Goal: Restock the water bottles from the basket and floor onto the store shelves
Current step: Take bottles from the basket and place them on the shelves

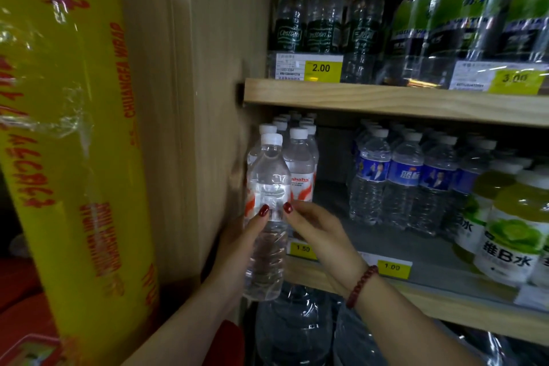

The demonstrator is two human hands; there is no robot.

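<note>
I hold a clear water bottle (269, 187) with a white cap and a red-and-white label upright at the left front of the middle shelf (416, 291). My left hand (237, 249) wraps its lower half from the left. My right hand (320, 232) grips the label from the right, thumb on the front. Right behind it stand rows of the same bottles (300, 163).
The wooden side panel (208, 98) is close on the left, with a big yellow cling-wrap roll (68, 128) in front of it. Blue-label bottles (398, 178) and green drink bottles (511, 223) fill the shelf's right. Green-label bottles (320, 9) stand on the upper shelf, large bottles (294, 330) below.
</note>
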